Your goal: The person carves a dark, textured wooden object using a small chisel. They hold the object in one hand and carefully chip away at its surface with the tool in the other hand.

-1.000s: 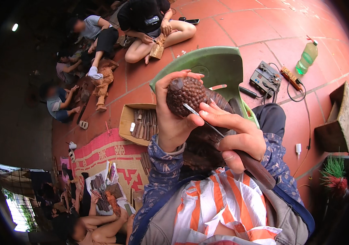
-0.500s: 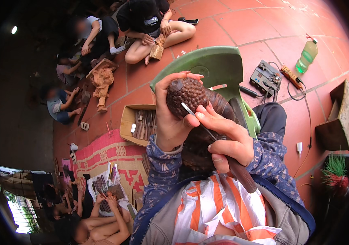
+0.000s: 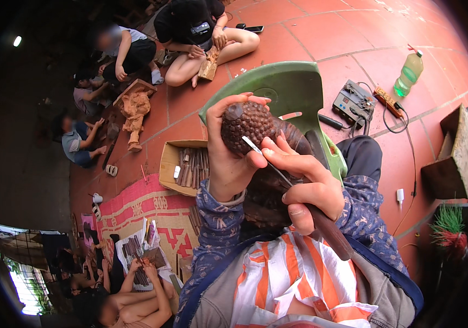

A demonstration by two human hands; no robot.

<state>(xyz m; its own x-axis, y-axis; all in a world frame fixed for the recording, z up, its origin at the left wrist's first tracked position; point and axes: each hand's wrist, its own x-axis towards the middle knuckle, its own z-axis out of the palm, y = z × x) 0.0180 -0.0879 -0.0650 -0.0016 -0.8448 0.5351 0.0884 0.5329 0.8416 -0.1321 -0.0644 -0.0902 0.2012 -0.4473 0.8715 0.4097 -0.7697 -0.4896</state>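
My left hand grips a dark brown wooden carving with a bumpy, knobbed rounded top, holding it up in front of my chest. My right hand is closed around a chisel with a thin metal blade and a dark wooden handle that runs down to the lower right. The blade tip rests on the knobbed top of the carving, next to my left thumb. The carving's lower part is hidden behind both hands.
A green plastic chair stands just beyond the carving. An open cardboard box of chisels lies on the red tiled floor, beside a patterned mat. Several people sit carving at the far left and top. A power unit, a green bottle and a wooden block are at right.
The blade tip has slid a little along the knobbed top of the carving while my right hand shifted slightly. My left hand keeps its hold. People in the background moved a bit.
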